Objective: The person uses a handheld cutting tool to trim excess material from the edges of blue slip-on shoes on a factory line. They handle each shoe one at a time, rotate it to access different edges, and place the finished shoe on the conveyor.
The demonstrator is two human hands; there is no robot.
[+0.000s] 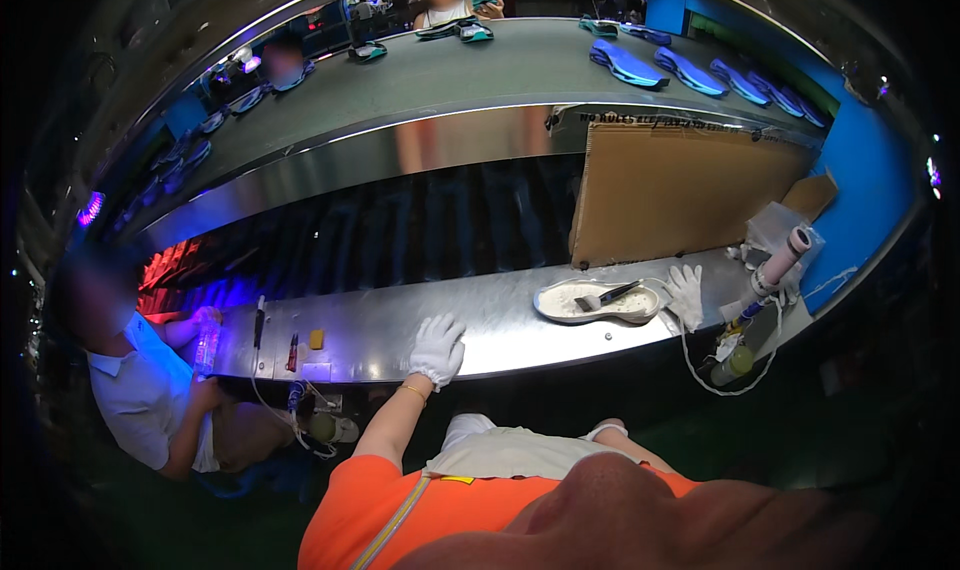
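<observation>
My left hand, in a white glove, lies flat on the bare metal bench near its front edge, fingers stretched out and holding nothing. My right forearm shows beside my body; only a bit of white glove is visible at its end, and the fingers are hidden. To the right of my left hand, a sole-shaped tray contains whitish stuff, with a dark-handled brush lying across it. A loose white glove rests beside the tray.
Behind the bench run dark rollers, and beyond them a conveyor belt carries blue shoe soles. A cardboard sheet stands upright at right. A pink cylinder and cords are there too. At left, a co-worker holds a clear bottle.
</observation>
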